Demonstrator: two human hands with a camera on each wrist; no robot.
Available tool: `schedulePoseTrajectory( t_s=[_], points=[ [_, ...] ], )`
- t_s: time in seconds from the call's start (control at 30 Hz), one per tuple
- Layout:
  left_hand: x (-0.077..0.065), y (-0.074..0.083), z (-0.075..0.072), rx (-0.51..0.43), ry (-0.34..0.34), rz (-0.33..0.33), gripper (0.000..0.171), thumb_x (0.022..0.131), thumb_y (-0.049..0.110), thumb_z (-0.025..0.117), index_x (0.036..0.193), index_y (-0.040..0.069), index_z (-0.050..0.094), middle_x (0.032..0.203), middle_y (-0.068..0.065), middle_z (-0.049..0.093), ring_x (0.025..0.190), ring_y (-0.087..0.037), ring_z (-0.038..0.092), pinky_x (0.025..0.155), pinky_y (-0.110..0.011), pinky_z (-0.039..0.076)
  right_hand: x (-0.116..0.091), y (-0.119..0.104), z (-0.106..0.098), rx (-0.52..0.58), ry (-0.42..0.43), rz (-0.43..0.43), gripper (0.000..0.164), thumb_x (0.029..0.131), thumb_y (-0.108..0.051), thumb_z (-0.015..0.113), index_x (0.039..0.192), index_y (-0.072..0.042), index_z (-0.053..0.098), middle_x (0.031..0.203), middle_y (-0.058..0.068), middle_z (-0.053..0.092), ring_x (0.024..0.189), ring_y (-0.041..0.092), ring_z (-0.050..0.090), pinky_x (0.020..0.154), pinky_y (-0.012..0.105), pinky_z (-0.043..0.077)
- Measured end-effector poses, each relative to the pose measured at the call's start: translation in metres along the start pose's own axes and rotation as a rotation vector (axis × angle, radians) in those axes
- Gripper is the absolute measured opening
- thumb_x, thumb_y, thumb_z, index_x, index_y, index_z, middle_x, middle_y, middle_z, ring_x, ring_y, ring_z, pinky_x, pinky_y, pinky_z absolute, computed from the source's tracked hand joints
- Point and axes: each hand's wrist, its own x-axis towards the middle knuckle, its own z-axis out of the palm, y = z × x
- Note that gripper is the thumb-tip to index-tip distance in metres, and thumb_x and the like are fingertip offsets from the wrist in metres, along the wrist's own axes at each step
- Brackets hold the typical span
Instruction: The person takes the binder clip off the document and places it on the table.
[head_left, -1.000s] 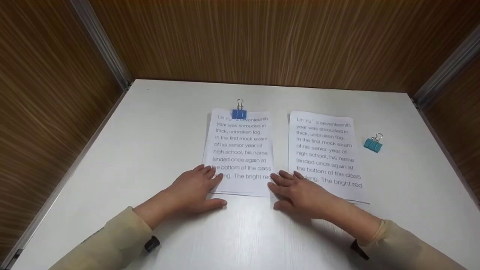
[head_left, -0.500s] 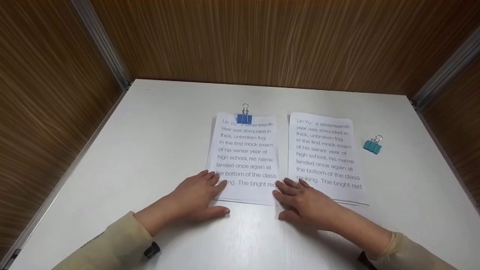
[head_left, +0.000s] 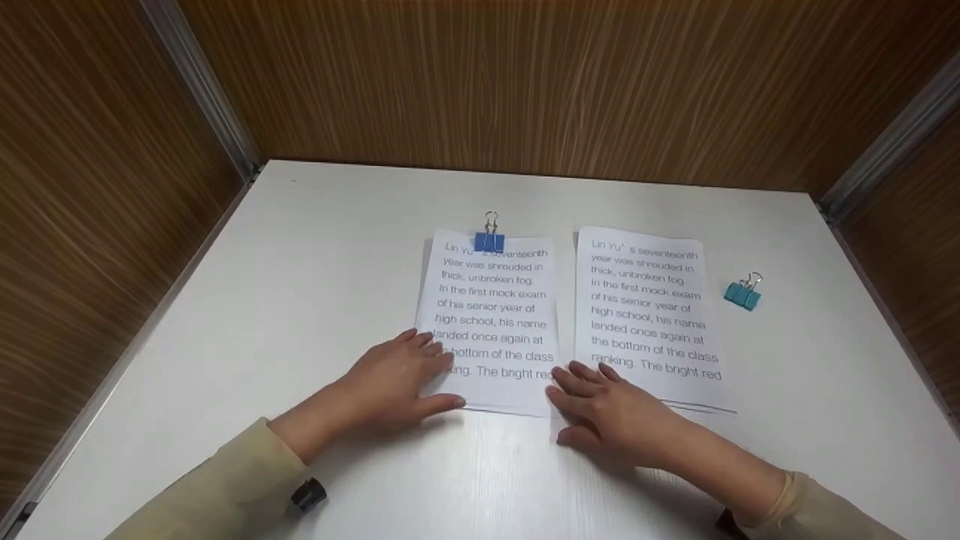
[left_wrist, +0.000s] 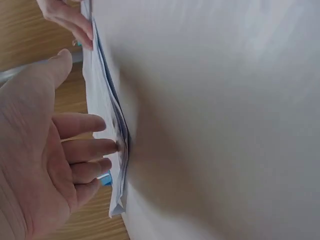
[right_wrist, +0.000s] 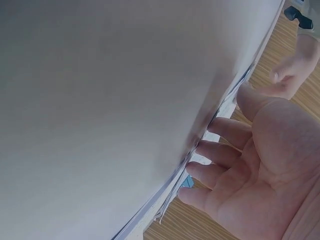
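A stack of printed paper (head_left: 495, 307) lies in the middle of the table, a blue binder clip (head_left: 490, 241) gripping its top edge. My left hand (head_left: 386, 382) rests with fingertips over the stack's lower left side and thumb along the bottom edge. At the lower right corner is my right hand (head_left: 619, 412), its loosely bent fingers spread, fingertips at the paper's right edge. The left wrist view shows the left palm (left_wrist: 35, 155) with fingers touching the layered sheets. From the right wrist, the right palm (right_wrist: 270, 170) appears with fingertips along the sheet edges.
A second stack of printed paper (head_left: 645, 300) lies to the right, unclipped, its lower left corner behind my right hand. Beyond it sits a loose teal binder clip (head_left: 743, 295). Wood-grain panels (head_left: 510, 90) close in the white table (head_left: 337, 247) at the back and sides.
Both hands and the clipped stack have shifted toward me and slightly right. In the last half second, my left hand has slid a little up the stack's left side.
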Motion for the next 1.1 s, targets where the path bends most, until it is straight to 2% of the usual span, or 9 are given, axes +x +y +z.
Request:
schedulePoseTrajectory(
  t_s=[0.1, 0.27, 0.37, 0.47, 0.6, 0.8, 1.1],
  points=[
    [0.010, -0.009, -0.008, -0.058, 0.030, -0.053, 0.075, 0.101, 0.066, 0.057, 0.150, 0.009, 0.060, 0.154, -0.016, 0.057, 0.149, -0.038, 0.045, 0.125, -0.054, 0.028, 0.000, 0.000, 0.000, 0.003, -0.007, 0.007, 0.061, 0.104, -0.042, 0.066, 0.151, -0.004, 0.058, 0.160, 0.020, 0.048, 0.150, 0.045, 0.041, 0.120, 0.066, 0.029],
    [0.034, -0.027, -0.023, -0.133, 0.052, -0.159, 0.082, 0.102, 0.069, 0.052, 0.160, 0.012, 0.049, 0.163, -0.017, 0.046, 0.153, -0.039, 0.039, 0.122, -0.058, 0.033, -0.001, 0.001, 0.000, 0.005, -0.005, 0.004, 0.061, 0.105, -0.043, 0.065, 0.151, -0.004, 0.059, 0.160, 0.020, 0.048, 0.149, 0.045, 0.042, 0.120, 0.066, 0.030],
    [0.048, -0.038, -0.031, -0.185, 0.062, -0.209, 0.084, 0.101, 0.069, 0.052, 0.164, 0.013, 0.043, 0.166, -0.017, 0.042, 0.154, -0.039, 0.036, 0.122, -0.059, 0.032, -0.001, 0.001, 0.000, 0.009, -0.003, -0.001, 0.061, 0.105, -0.044, 0.064, 0.151, -0.004, 0.059, 0.159, 0.021, 0.048, 0.148, 0.046, 0.043, 0.119, 0.067, 0.031],
    [0.061, -0.048, -0.035, -0.234, 0.082, -0.241, 0.086, 0.101, 0.068, 0.054, 0.166, 0.013, 0.039, 0.167, -0.017, 0.040, 0.155, -0.038, 0.035, 0.124, -0.056, 0.029, -0.001, 0.000, 0.000, 0.016, -0.006, 0.001, 0.062, 0.106, -0.046, 0.063, 0.151, -0.004, 0.058, 0.160, 0.021, 0.048, 0.148, 0.046, 0.042, 0.119, 0.067, 0.031],
    [0.077, -0.061, -0.037, -0.295, 0.116, -0.252, 0.088, 0.100, 0.067, 0.056, 0.167, 0.014, 0.035, 0.169, -0.015, 0.037, 0.156, -0.035, 0.033, 0.126, -0.052, 0.028, 0.000, 0.001, 0.000, 0.014, -0.007, 0.009, 0.062, 0.105, -0.044, 0.065, 0.151, -0.004, 0.058, 0.160, 0.020, 0.048, 0.149, 0.046, 0.042, 0.119, 0.067, 0.030],
    [0.092, -0.073, -0.037, -0.352, 0.124, -0.292, 0.093, 0.098, 0.070, 0.058, 0.169, 0.015, 0.031, 0.172, -0.014, 0.031, 0.159, -0.034, 0.028, 0.128, -0.051, 0.023, 0.001, 0.002, 0.001, 0.019, -0.028, 0.035, 0.063, 0.104, -0.044, 0.067, 0.153, -0.005, 0.056, 0.162, 0.019, 0.045, 0.151, 0.044, 0.038, 0.122, 0.065, 0.027],
    [0.104, -0.084, -0.037, -0.413, 0.102, -0.362, 0.098, 0.095, 0.073, 0.061, 0.171, 0.022, 0.025, 0.173, -0.007, 0.030, 0.161, -0.028, 0.023, 0.129, -0.047, 0.020, -0.002, 0.000, 0.001, 0.028, -0.015, 0.020, 0.062, 0.105, -0.043, 0.064, 0.152, -0.003, 0.057, 0.161, 0.021, 0.046, 0.150, 0.047, 0.040, 0.120, 0.068, 0.029]
  ],
)
